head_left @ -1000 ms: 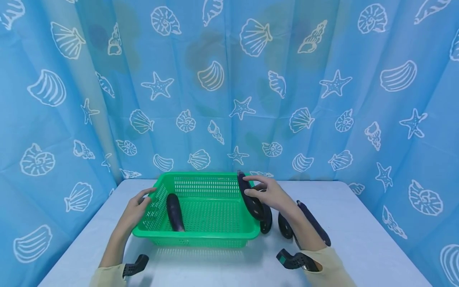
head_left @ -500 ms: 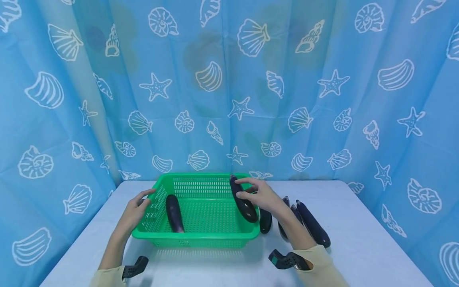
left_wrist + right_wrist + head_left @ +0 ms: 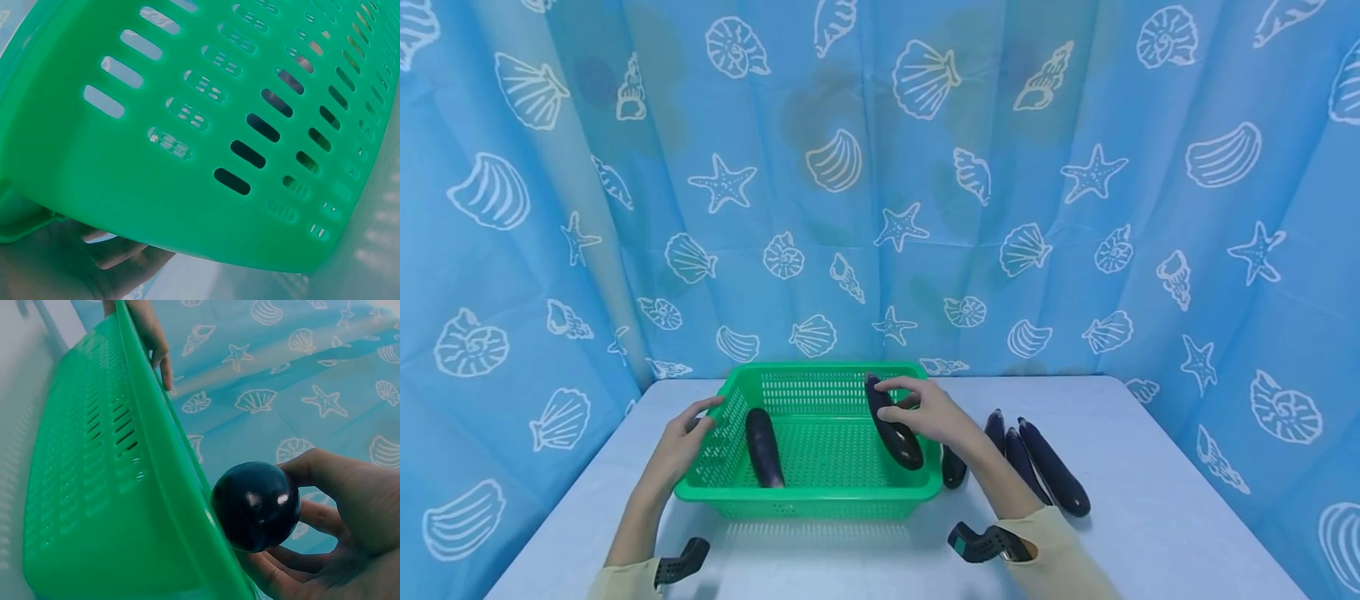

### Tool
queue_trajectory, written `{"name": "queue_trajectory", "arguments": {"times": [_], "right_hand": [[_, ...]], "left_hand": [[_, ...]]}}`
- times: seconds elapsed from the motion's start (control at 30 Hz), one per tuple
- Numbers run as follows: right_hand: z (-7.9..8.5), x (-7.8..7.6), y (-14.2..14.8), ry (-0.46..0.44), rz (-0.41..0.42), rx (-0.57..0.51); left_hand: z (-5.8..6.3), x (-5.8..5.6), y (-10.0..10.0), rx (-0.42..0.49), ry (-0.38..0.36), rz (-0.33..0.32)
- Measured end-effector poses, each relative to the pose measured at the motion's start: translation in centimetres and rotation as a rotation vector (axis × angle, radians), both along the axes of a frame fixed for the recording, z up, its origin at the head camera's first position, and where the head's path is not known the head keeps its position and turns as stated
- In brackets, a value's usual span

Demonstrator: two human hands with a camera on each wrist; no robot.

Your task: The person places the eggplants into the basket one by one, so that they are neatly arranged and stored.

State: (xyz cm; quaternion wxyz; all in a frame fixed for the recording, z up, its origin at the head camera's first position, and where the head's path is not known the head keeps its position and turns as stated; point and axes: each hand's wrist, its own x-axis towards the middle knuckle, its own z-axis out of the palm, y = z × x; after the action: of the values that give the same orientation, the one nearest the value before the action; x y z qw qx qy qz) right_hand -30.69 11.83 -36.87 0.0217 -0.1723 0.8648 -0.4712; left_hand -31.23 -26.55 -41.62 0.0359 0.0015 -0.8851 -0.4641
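the right hand (image 3: 925, 410) pinches an eggplant (image 3: 898, 440) between thumb and fingers, its stem end tilted up and away, its round end lower and toward the person. the held eggplant is just left of that hand, over the right part of a green plastic basket (image 3: 805, 493); whether it touches the floor of the basket i cannot tell. the left hand (image 3: 677, 442) rests at the left rim with its fingers over the edge; i cannot tell whether they grip it. just inside from the left hand, a second eggplant (image 3: 764, 448) lies in the basket. right of the basket, beneath the right hand and forearm, one more (image 3: 953, 471) lies on the table (image 3: 1157, 467), and three eggplants (image 3: 1054, 471) sit beyond the forearm. a shell-print curtain (image 3: 898, 192) hangs past both hands.

to do this well, i'd keep the left hand steady on the rim, lower the round end clear of the near wall, and loosen the fingers only once the base bears the weight.

compared with a second ago, the right hand and its eggplant are further left, off the right rim and into the opening; the left hand and the second eggplant look unmoved.
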Motion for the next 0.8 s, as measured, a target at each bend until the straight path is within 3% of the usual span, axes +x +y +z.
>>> {"name": "queue_trajectory", "arguments": {"times": [0.8], "right_hand": [[-0.3,-0.7,-2.7,-0.038,0.029,0.025]], "left_hand": [[0.0,-0.1,-0.1,0.011,-0.012,0.005]]}}
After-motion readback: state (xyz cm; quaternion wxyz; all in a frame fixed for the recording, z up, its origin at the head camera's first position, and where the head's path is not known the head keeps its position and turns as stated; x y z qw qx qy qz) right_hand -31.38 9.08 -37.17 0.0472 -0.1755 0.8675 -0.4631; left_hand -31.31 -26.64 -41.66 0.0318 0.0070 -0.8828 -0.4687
